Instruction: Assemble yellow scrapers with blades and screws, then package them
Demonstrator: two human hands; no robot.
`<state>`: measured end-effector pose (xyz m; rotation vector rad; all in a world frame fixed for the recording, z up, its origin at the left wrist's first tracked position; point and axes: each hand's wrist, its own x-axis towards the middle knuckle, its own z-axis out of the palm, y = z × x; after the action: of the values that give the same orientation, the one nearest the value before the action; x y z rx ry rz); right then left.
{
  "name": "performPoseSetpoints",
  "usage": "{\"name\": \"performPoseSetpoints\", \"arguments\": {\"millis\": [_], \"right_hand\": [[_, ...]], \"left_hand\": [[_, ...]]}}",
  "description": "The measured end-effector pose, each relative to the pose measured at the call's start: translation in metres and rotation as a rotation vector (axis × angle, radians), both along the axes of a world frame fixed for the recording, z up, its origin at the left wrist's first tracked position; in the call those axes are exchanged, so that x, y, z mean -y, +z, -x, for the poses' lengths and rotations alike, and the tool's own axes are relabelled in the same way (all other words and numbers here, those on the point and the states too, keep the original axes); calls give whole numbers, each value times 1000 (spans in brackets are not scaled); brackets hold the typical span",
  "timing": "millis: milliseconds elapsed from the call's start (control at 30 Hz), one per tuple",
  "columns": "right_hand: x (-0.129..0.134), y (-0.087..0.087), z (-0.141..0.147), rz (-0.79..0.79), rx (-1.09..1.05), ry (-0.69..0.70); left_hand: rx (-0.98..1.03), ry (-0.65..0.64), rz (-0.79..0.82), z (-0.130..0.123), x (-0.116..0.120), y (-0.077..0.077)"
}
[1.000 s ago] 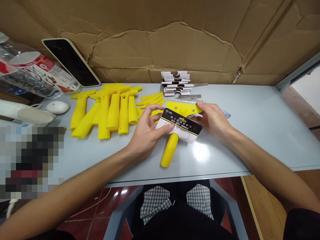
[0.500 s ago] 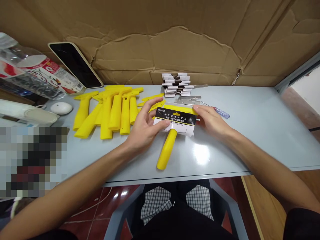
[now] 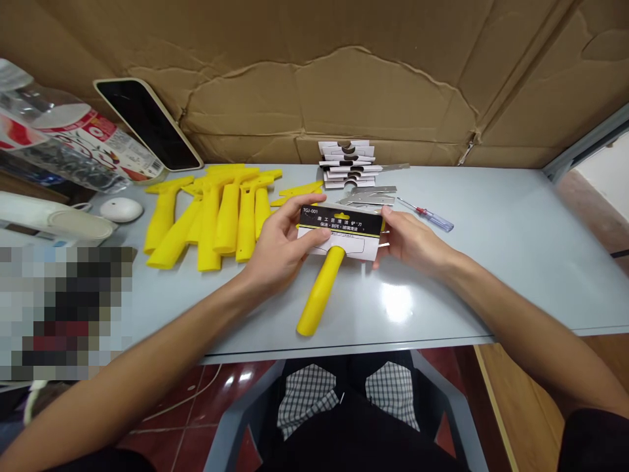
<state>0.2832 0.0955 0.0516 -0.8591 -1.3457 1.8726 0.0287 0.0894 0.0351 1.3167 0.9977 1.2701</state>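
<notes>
Between my hands is a yellow scraper [image 3: 319,295], its handle slanting down toward the table's front edge. A black-and-white packaging card [image 3: 343,225] with printed lettering wraps over its head, and the handle comes out below the card. My left hand [image 3: 287,246] grips the card's left end, thumb on the front face. At the right end, my right hand [image 3: 410,241] pinches the card and the scraper head with its thumb on the top corner; its other fingers are partly hidden behind. Behind my hands lie metal blades [image 3: 371,196] and a stack of folded cards [image 3: 348,164].
Several yellow scraper handles [image 3: 209,216] lie in a group at left, with flat yellow pieces [image 3: 297,190] beside them. A screwdriver [image 3: 432,219] rests behind my right hand. At far left are a mouse [image 3: 121,210], a phone [image 3: 147,124] and a plastic bottle [image 3: 73,134]. Cardboard [image 3: 383,92] backs the table.
The card now covers the scraper head, where a yellow strip showed above it before. The scraper's lower handle end has shifted slightly left, and both hands remain on it.
</notes>
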Motion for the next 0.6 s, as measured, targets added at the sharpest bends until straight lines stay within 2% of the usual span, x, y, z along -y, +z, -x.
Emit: {"name": "performPoseSetpoints", "arguments": {"millis": [133, 267, 467, 600], "right_hand": [[3, -2, 4, -22, -36, 45], [9, -10, 11, -25, 47, 120], [21, -9, 18, 31, 96, 97], [19, -8, 15, 37, 94, 88]], "left_hand": [[115, 70, 6, -3, -1, -5], [204, 100, 60, -5, -2, -8], [178, 62, 70, -3, -2, -6], [152, 95, 52, 0, -3, -1]]}}
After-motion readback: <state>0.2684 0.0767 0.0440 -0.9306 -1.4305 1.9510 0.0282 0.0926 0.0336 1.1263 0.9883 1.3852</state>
